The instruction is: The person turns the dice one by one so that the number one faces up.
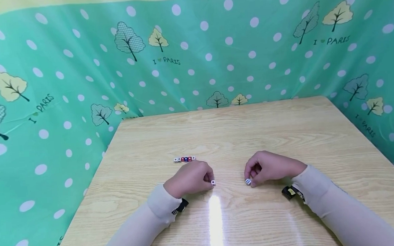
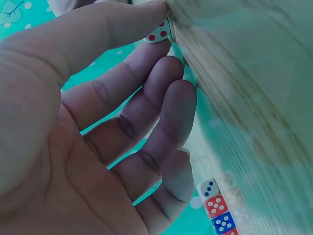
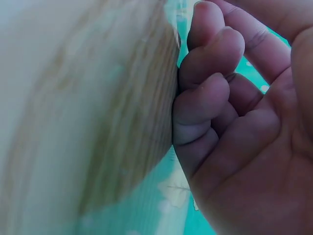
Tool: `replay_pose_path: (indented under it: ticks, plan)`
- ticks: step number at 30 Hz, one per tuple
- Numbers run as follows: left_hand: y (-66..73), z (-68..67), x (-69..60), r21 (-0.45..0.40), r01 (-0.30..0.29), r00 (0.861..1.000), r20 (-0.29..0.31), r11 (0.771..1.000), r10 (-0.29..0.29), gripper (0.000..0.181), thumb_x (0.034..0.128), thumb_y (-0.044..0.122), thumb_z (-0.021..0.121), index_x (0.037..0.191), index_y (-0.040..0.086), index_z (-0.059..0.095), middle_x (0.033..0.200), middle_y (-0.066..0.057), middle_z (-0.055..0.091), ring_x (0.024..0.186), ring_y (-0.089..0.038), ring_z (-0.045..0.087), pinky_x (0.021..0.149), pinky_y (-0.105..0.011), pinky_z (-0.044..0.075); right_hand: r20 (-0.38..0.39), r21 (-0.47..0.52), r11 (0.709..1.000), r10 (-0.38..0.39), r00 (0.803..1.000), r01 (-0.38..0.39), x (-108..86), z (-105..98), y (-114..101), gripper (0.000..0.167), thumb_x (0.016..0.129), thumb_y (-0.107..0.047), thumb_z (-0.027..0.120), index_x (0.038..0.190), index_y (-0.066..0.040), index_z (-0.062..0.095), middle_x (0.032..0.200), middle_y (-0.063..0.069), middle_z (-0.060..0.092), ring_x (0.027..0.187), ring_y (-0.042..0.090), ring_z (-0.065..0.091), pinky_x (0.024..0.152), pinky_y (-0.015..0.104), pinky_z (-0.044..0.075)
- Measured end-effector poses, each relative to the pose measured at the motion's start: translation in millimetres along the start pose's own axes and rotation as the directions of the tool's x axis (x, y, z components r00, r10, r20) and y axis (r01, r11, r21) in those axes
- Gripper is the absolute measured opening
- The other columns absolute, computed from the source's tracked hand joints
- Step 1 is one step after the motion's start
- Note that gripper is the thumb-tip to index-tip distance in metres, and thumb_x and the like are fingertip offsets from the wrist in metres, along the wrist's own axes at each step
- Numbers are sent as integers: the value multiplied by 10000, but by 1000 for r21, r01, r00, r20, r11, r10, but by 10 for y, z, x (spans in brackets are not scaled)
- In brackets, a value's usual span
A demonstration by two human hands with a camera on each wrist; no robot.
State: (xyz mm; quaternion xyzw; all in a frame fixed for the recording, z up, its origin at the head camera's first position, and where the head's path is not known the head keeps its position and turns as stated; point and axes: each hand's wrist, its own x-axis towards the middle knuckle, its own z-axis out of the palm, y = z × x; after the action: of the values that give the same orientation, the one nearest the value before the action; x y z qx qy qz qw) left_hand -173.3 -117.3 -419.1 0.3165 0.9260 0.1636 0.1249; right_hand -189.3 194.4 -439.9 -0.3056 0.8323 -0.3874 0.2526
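Between thumb and index finger my left hand (image 1: 191,178) pinches a white die (image 1: 213,182) low over the table. Red dots show on this die (image 2: 158,33) in the left wrist view. To the right, my right hand (image 1: 268,167) pinches another white die (image 1: 248,181) with dark dots, down at the tabletop. The right wrist view shows the curled fingers of the right hand (image 3: 210,98), while its die is hidden there. Just beyond the left hand, a straight row of white, red and blue dice (image 1: 184,159) sits on the wood.
The wood-grain table (image 1: 266,127) carries a bright light reflection (image 1: 216,221) near its front. A green curtain (image 1: 194,64) with dots and trees hangs behind and along both sides. Each wrist wears a black camera strap.
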Motion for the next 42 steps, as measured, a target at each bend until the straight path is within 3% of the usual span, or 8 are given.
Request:
replay_pose_path:
  ticks: [13,19,23,30,42]
  plan:
    - [69,18,4,18,-33,999,-1,999,33,144,850,260,812,760,301,707,718,173,610,679,-25,552,589,-233,469,-2,-18,1000,8,1000,-9,-19,-29,-27,208,782,-154,901,931,-202,764,796,1,671,714,135,592,621,236,503]
    - [76,28,-3,20,-23,1000,7,1000,23,136,844,281,815,764,305,707,728,175,618,688,-29,562,598,-242,474,-22,-104,994,25,999,-27,-36,23,-104,239,775,-154,898,939,-240,746,816,-38,666,713,113,587,631,244,505]
    - [87,29,-11,29,-17,1000,8,999,17,136,852,288,812,765,304,709,732,179,617,687,-27,564,601,-241,475,-58,-227,974,-25,998,11,-51,73,-240,239,771,-86,846,919,-244,745,822,-44,658,687,95,568,648,251,508]
    - [91,40,-11,44,-17,1000,0,999,17,139,860,278,801,762,302,706,734,173,614,689,-28,563,598,-241,472,-96,-434,900,-92,991,41,-61,147,-374,271,756,-8,740,856,-260,755,805,-113,623,720,65,572,686,235,505]
    - [82,39,-12,41,-17,1000,6,999,17,138,864,276,801,768,301,706,733,175,615,684,-29,561,597,-241,472,-109,-464,883,-131,985,66,-60,166,-440,216,810,-33,772,814,-247,743,783,-125,626,711,72,591,663,222,509]
